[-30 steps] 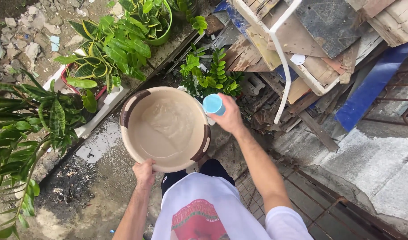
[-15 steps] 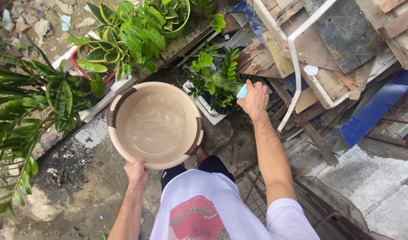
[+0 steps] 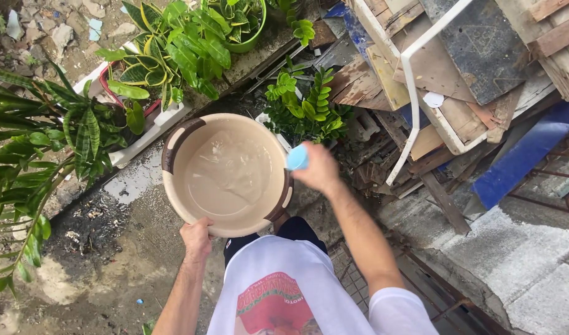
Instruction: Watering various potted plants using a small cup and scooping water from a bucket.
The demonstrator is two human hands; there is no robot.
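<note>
Now | left hand [image 3: 196, 239] grips basin [image 3: 173, 186] near rim | right hand [image 3: 320, 169] holds blue cup [image 3: 297, 157] at far rim, plants close.

Right hand [image 3: 320, 169] pulled back from over the small leafy plant [image 3: 306, 111] at 12 o'clock; now at the 3 o'clock rim of the beige basin [image 3: 173, 192]. Blue cup [image 3: 297, 157] shows again in its grip, mouth toward the basin, no water spraying from it now. Water in the basin ripples afresh. Basin shifted slightly toward 3 o'clock.
</note>
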